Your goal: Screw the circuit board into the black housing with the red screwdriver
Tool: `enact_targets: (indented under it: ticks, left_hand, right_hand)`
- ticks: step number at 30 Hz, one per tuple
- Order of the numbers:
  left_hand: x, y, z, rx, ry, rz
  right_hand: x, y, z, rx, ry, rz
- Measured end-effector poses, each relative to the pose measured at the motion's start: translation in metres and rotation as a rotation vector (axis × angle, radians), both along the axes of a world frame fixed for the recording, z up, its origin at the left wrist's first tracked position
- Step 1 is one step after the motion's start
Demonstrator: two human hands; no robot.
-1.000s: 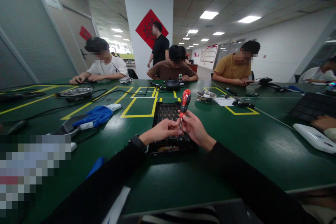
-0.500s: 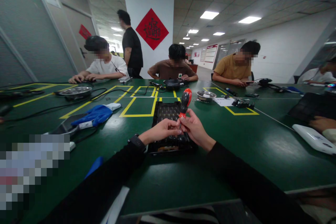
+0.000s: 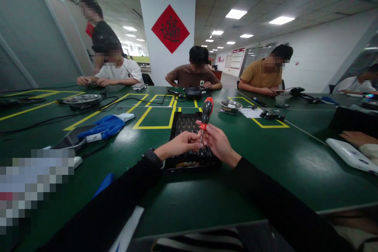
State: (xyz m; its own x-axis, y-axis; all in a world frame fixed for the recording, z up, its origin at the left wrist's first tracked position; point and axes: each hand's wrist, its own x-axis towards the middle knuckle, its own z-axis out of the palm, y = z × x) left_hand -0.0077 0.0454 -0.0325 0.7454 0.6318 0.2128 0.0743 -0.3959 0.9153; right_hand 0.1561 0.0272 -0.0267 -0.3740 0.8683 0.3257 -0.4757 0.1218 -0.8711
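A screwdriver with a black and red handle stands nearly upright, tilted slightly, its thin metal shaft pointing down. My right hand is closed on it, fingers at the red collar and upper shaft. From the other side my left hand, with a dark watch on the wrist, pinches the shaft lower down. Both hands are over a black open tray-like housing that lies on the green table. Its inside has rows of dark shapes and a brownish strip near the front. Where the screwdriver's tip ends is hard to make out.
Blue gloves and cables lie to the left, near a metal dish. Another metal bowl and small black parts sit behind on the right. A white device is at far right. Several people sit around the table.
My right fingers have shifted a little around the screwdriver's collar, and it leans slightly differently. Behind the table, a standing person has moved left. The camera view has shifted slightly.
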Motion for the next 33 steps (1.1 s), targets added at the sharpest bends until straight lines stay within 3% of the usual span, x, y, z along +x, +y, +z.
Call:
enact_targets:
  ticks: [9,20,26,33]
  left_hand:
    - [-0.0003,-0.0012,0.0023,0.009,0.030,-0.021]
    - [0.0001,0.0001,-0.0012,0.005,-0.003,0.021]
    - [0.0002,0.0025,-0.0030,0.007,-0.002,0.002]
    - [-0.0001,0.0030,-0.0027,0.024,0.003,-0.006]
  right_hand:
    - [-0.0030,0.0040,-0.0056,0.083,-0.043,-0.069]
    - [-0.0008,0.0014,-0.0021,-0.002,0.039,-0.032]
    - [-0.0016,0.0025,-0.0059,0.084,-0.027,-0.075]
    - [-0.0009,0.0028,-0.0035,0.067,-0.024,-0.010]
